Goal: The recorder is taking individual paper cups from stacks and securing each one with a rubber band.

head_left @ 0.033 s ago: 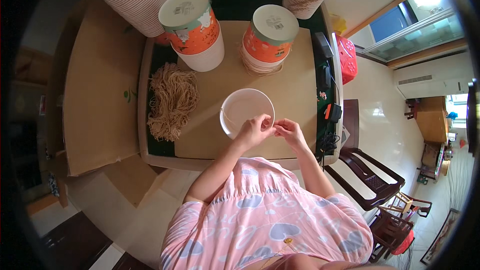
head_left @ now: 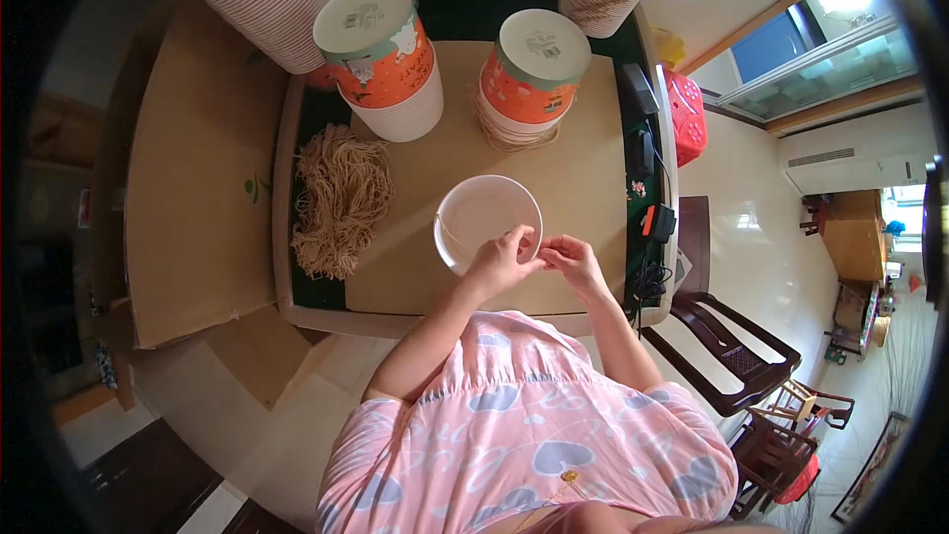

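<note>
A white paper bucket (head_left: pixel 482 200) sits mouth up on the cardboard sheet in front of me. A thin beige cord (head_left: pixel 450 231) hangs inside it from the left of the rim. My left hand (head_left: pixel 502 259) is closed over the bucket's near right rim, fingers inside and thumb outside. Just right of the rim, my right hand (head_left: pixel 573 261) pinches with thumb and forefinger close to the left thumb; what lies in that pinch is too small to make out. Left of the bucket lies a heap of beige cords (head_left: pixel 341 200).
Behind stand an upside-down stack of orange and green paper buckets (head_left: pixel 381 74) and another stack (head_left: pixel 534 79) with cords around its base. Taller stacks (head_left: pixel 265 5) rise at the far left. Chargers and cables (head_left: pixel 654 222) line the right table edge. A large cardboard box (head_left: pixel 203 178) is at left.
</note>
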The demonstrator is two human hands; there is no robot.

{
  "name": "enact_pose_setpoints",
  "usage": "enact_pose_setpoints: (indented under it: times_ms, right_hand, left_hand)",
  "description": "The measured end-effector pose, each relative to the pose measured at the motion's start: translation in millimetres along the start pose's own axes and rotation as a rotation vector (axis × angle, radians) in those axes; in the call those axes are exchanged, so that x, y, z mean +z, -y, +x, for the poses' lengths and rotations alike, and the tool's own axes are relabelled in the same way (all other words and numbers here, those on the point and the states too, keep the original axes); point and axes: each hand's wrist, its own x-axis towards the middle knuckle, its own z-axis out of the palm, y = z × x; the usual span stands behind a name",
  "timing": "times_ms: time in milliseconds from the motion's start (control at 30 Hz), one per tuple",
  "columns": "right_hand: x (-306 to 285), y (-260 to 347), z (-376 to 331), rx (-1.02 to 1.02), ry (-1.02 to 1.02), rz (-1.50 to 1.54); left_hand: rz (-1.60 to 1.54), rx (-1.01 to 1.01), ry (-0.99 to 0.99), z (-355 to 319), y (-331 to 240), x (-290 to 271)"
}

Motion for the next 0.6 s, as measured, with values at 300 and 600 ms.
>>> enact_pose_setpoints:
  times_ms: [300,600]
  right_hand:
    - [21.7,14.4,1.5,-0.077,-0.036,0.07]
    - [66.9,23.5,10.4,-0.4,-0.153,0.086]
  left_hand:
    - [0.196,0.009,-0.228,-10.3,-21.7,-29.1]
    - [-0.115,-0.105,-0.206,-9.7,-24.2,-50.8]
